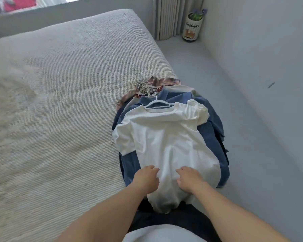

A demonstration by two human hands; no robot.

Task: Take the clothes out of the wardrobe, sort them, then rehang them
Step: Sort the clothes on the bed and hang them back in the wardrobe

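So I am resting my left hand (147, 179) and right hand (189, 180), fingers loosely curled and grasping nothing, on the white T-shirt (164, 142) topping the hangered pile on the bed (59, 102); removal looks done, while sorting and rehanging are waiting.

Soft matt white cotton T-shirt (166, 137), blue cloth garments (215, 135), thin metal hanger hooks (143, 86), coarse ribbed bedspread (59, 84).

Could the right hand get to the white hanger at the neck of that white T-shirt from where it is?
Probably yes. The right hand rests low on the white T-shirt; the hanger lies exposed at the collar, nothing covering it, though it needs a forward stretch.
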